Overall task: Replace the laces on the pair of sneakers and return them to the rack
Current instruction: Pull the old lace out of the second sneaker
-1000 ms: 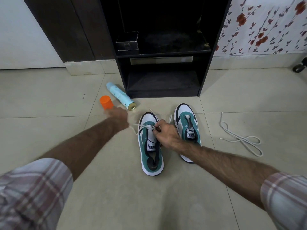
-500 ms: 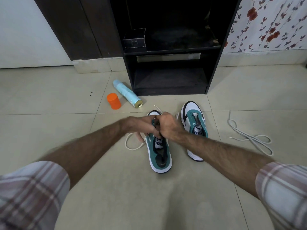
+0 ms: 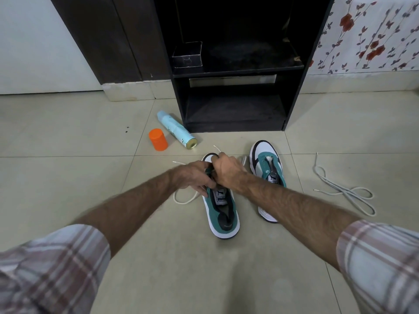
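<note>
- Hands met over the front of the near sneaker [image 3: 223, 214], which sat on the floor [image 3: 68, 177] in front of the dark rack [image 3: 235, 71], toe pointing at it.
- Left hand [image 3: 192, 175] had its fingers curled down at the eyelets, seemingly pinching the white lace [image 3: 184, 200]; right hand [image 3: 227, 169] was closed over the toe end, one lace tip sticking out past it.
- Both probably worked that close so as to feed the lace through the lowest holes.
- Slack lace looped on the floor to the shoe's left.
- Near sneaker looked teal and white with a black collar and a logo tab on its tongue.
- Second sneaker [image 3: 268, 177] stood just beside it, unlaced.
- Grey lace [image 3: 344, 192] lay loose, well apart on the right, likely the discarded one or the spare.
- Orange cap [image 3: 158, 139] and a spray can [image 3: 178, 130] lay near the rack.
</note>
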